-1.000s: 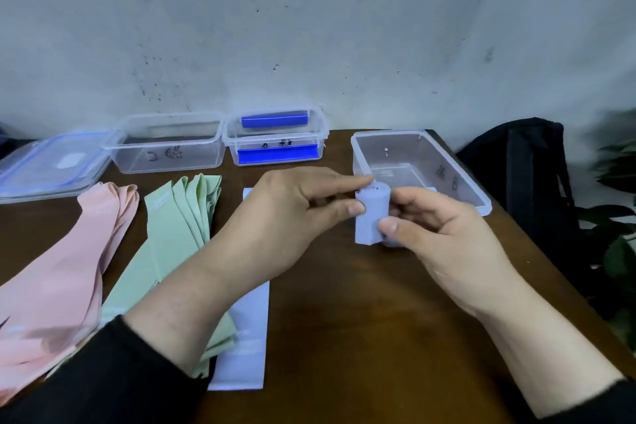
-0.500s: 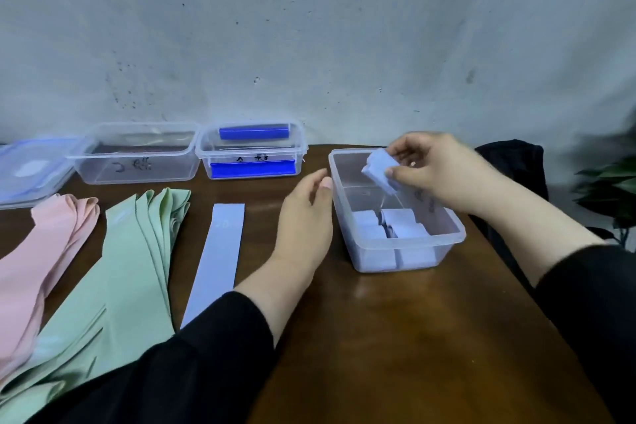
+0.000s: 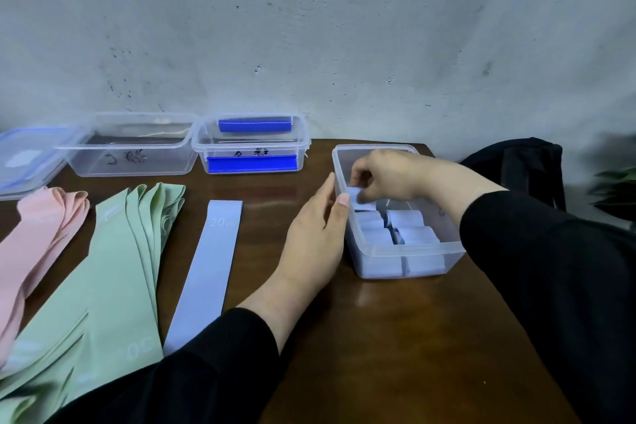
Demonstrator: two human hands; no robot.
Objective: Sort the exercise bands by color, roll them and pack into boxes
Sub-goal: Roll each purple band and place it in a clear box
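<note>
Head view: nearest the camera, 2 black sleeves [image 3: 192, 379] frame a dark brown tabletop [image 3: 395, 354]. On the near left lies a fan of green bands [image 3: 113, 272], flat and overlapping, with a pile of pink bands [image 3: 38, 234] just beside them at the left edge. Right of the green ones a single flat lilac band [image 3: 210, 268] stretches away from the camera, printed with "20" near its far end. The left hand [image 3: 315, 237] rests on the tabletop between that band and a clear box [image 3: 413, 256], fingers straight and together, fingertips touching the box's left wall. In the near half of the box sit 4 rolled lilac bands [image 3: 404, 225], packed side by side in 2 rows. The right hand [image 3: 389, 177] reaches down into the far half of the box, thumb and fingers curled and pinching another rolled lilac band [image 3: 359, 198] against the left wall, just behind the packed rolls. Farther back, against the wall [image 3: 309, 27], stand 2 more clear boxes: an empty box [image 3: 134, 144] with dark handwriting on its front, and touching it on the right a box with blue clips [image 3: 251, 144], also marked. A blue-edged lid [image 3: 27, 158] lies at the far left. A black bag [image 3: 516, 165] sits beyond the right edge of the tabletop, with green leaves [image 3: 616, 182] at the frame's right edge.
</note>
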